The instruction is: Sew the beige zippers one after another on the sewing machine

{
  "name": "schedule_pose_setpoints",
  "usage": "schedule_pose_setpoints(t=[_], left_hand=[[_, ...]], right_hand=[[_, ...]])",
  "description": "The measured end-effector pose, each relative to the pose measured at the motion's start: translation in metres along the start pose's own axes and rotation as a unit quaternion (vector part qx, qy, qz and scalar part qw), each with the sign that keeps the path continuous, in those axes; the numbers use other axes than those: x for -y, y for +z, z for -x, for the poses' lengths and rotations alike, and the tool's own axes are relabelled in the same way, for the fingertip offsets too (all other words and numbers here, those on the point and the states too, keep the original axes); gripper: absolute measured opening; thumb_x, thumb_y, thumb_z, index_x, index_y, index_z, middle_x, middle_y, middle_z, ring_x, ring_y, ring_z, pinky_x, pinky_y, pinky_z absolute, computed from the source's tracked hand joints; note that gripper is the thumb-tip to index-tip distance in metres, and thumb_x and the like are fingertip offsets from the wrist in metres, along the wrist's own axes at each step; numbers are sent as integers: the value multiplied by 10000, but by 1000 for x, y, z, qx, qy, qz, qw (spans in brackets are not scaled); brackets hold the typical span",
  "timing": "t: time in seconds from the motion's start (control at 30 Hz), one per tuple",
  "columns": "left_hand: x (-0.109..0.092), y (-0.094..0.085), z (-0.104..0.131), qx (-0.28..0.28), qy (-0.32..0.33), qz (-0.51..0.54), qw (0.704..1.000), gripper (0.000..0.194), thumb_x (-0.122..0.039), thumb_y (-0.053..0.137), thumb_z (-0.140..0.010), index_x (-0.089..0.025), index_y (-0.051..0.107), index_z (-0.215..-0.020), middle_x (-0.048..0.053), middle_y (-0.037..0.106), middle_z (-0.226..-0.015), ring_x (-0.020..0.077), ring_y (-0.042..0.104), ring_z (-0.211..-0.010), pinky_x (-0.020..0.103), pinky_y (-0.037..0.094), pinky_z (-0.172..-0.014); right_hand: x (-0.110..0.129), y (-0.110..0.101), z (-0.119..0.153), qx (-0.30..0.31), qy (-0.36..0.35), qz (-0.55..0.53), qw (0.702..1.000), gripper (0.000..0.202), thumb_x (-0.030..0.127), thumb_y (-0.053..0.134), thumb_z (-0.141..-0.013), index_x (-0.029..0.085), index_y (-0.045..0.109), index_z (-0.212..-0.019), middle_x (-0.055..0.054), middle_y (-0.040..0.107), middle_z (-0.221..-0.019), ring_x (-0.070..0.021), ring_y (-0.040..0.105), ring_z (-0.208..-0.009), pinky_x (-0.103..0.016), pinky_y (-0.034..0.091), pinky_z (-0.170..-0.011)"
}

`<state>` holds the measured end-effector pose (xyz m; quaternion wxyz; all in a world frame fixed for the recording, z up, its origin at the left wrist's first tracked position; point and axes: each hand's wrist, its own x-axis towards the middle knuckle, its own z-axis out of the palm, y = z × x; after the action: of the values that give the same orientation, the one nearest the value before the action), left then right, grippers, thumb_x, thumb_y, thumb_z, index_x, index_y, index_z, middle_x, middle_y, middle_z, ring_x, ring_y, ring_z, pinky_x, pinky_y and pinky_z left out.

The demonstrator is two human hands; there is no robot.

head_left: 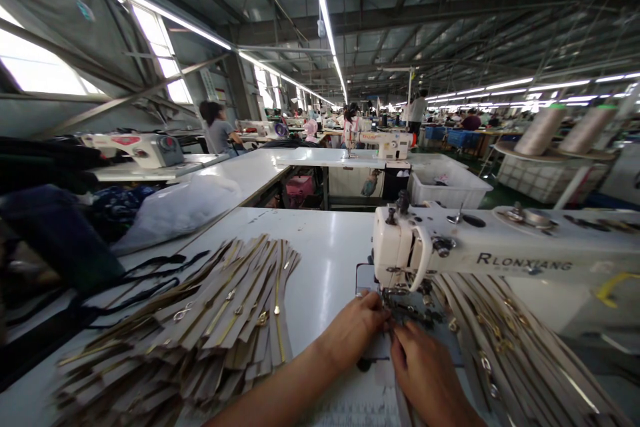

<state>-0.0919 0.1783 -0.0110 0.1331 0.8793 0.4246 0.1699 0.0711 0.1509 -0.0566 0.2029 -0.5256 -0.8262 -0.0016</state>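
My left hand (pixel 356 328) is at the needle area of a white sewing machine (pixel 400 247), its fingers bent and pressed together. Close beside it, my right hand (pixel 425 363) has its fingers closed on a grey zipper strip (pixel 403 405) that runs down toward me. What the left fingertips hold is too small to make out. On the table to the left lies a big pile of grey zipper strips (pixel 235 307) with gold teeth and pulls. More zipper strips (pixel 505 333) hang in a bundle right of my hands, beneath the machine arm.
Black straps (pixel 145 280) and a white plastic bag (pixel 180 210) lie at the left. Beyond the table stand a white bin (pixel 450 190) and another sewing machine (pixel 387 145). Thread cones (pixel 543 130) are at the right. A person (pixel 220 130) sits at the back left.
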Motion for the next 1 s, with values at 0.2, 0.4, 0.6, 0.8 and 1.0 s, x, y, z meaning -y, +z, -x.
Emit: schedule_pose_setpoints(t=[0.2, 0.4, 0.6, 0.8, 1.0], left_hand=[[9, 7, -2, -26, 21, 18, 999, 160, -201, 528, -934, -151, 670, -882, 60, 567, -893, 196, 526, -873, 299, 449, -794], [12, 7, -5, -31, 32, 16, 999, 149, -186, 534, -928, -155, 670, -878, 46, 580, -909, 190, 535, -899, 281, 459, -803], [9, 5, -2, -29, 12, 11, 999, 146, -166, 538, -923, -169, 684, -932, 50, 603, -909, 187, 558, -879, 282, 476, -795], [5, 7, 8, -35, -10, 10, 999, 158, -206, 542, -926, -174, 690, -967, 61, 608, -920, 199, 558, -910, 297, 490, -834], [8, 6, 6, -38, -6, 24, 999, 153, -207, 568, -910, -187, 705, -975, 58, 608, -938, 193, 560, -916, 293, 483, -852]], right_hand=[[-2, 7, -1, 0, -4, 11, 1000, 355, 109, 364, -898, 152, 669, -1074, -104, 690, -993, -199, 680, -824, -266, 527, -690], [1, 2, -5, 15, 15, 24, 999, 344, 104, 384, -895, 139, 677, -1073, -106, 693, -954, -205, 680, -779, -270, 520, -679], [6, -9, -9, 42, 34, 31, 998, 324, 113, 393, -914, 136, 679, -1064, -96, 691, -944, -212, 676, -799, -278, 512, -693], [6, -11, -8, 51, 41, 16, 998, 318, 115, 410, -919, 145, 651, -1124, -94, 686, -972, -208, 673, -837, -271, 504, -715], [4, -10, -9, 43, 41, -7, 998, 308, 125, 397, -924, 157, 659, -1082, -92, 691, -941, -205, 674, -824, -260, 492, -700]])
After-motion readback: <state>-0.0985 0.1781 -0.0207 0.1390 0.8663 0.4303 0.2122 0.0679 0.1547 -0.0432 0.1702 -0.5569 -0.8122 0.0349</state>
